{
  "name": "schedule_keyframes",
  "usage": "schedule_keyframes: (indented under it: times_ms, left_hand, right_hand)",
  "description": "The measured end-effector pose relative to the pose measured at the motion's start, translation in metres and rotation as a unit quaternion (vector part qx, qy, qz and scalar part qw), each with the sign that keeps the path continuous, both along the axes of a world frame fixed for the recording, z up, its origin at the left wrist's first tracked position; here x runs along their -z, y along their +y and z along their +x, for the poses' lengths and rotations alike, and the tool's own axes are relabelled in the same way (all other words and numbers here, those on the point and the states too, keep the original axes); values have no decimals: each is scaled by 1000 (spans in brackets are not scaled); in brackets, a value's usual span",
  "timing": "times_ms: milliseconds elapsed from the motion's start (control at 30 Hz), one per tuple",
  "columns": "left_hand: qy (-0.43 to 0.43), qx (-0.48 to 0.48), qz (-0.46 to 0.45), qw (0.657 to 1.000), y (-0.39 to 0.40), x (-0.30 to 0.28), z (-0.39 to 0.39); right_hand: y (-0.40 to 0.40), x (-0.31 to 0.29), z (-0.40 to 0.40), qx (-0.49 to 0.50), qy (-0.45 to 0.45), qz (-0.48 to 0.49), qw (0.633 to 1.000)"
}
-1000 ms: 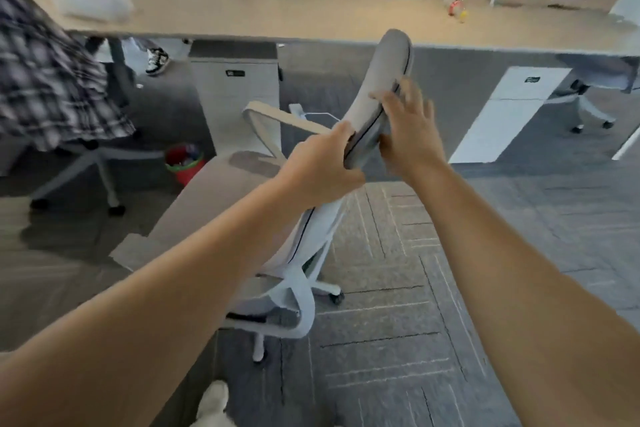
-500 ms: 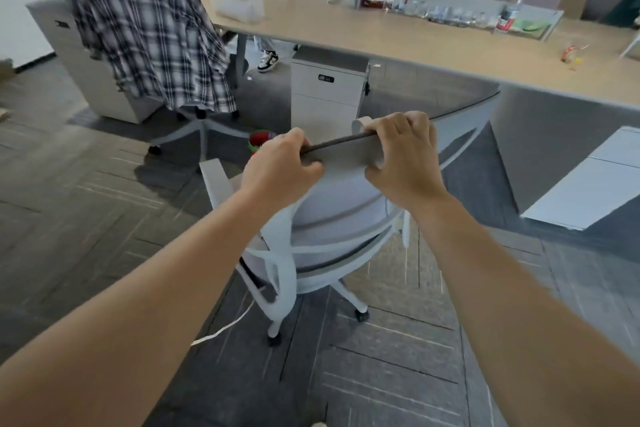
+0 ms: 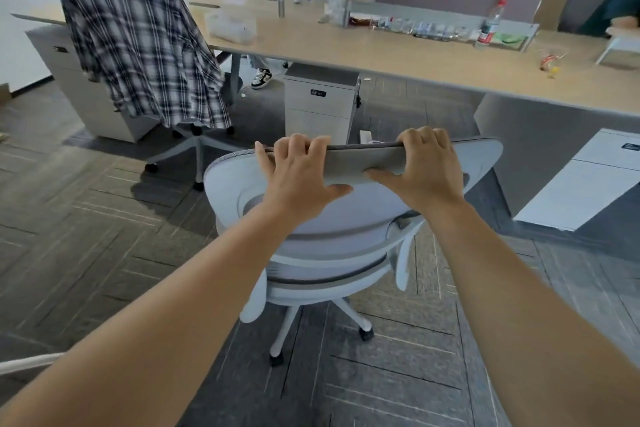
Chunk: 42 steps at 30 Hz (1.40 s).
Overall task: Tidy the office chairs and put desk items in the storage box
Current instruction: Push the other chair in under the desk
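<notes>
My left hand (image 3: 298, 176) and right hand (image 3: 426, 168) clamped on white office chair (image 3: 332, 218) backrest top, fingers (image 3: 300, 144) curled over its edge, chair facing tabletop (image 3: 398, 55), seat hidden, tabletop items blurred.

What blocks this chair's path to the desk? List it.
Both hands, left and right, grip the top of the white chair. A drawer pedestal stands under the desk straight ahead; the open bay lies to its right. Floor between looks clear.
</notes>
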<state>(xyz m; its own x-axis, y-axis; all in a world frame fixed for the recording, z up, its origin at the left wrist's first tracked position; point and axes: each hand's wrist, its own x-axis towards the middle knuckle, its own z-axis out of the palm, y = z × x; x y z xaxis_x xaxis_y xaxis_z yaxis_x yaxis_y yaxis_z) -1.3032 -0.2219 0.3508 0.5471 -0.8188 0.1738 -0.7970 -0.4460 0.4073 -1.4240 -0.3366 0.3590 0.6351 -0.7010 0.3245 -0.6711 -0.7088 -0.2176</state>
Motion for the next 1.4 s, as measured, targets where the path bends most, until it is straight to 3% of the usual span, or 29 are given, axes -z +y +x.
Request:
schedule_keyframes:
  times_ms: [400, 633, 833, 1067, 1400]
  left_hand:
    - [-64, 19, -101, 993, -11, 12, 30]
    - [-64, 84, -73, 992, -36, 8, 42]
    - [-141, 180, -20, 973, -78, 2, 34]
    - [-144, 242, -42, 959, -135, 5, 13]
    - [-155, 227, -50, 960, -231, 4, -31]
  right_hand:
    - [9, -3, 9, 27, -26, -13, 999]
    - [9, -1, -3, 64, -21, -27, 997]
    - [-4, 2, -25, 142, 15, -23, 989]
    - [-47, 12, -64, 217, -13, 27, 976]
    - [-151, 15, -108, 199, -29, -7, 980]
